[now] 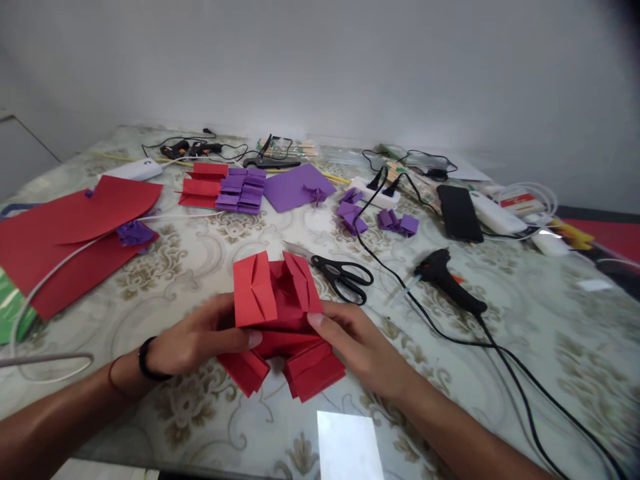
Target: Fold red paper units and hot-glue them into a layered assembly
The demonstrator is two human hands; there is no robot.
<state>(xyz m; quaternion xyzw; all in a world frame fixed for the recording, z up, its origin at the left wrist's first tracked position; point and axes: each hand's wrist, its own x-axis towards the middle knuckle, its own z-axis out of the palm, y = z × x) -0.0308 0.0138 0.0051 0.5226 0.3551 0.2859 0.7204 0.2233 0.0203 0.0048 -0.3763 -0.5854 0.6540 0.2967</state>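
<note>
Two hands hold a red folded-paper piece [283, 321] over the near part of a floral-covered table [175, 413].
The left hand [197, 337] pinches its left side, thumb laid along the front, fingers mostly hidden behind; the right hand [367, 343] grips the right side the same way, thumb tip on the red paper – both partly closed, with the piece between thumb and fingers. Whether its lower flaps touch the table, I cannot tell. Black-handled scissors [326, 270] lie just beyond – a black glue gun [453, 285] rests farther right.

Head-worn view faces forward; looks down across the table [190, 267] close below
</note>
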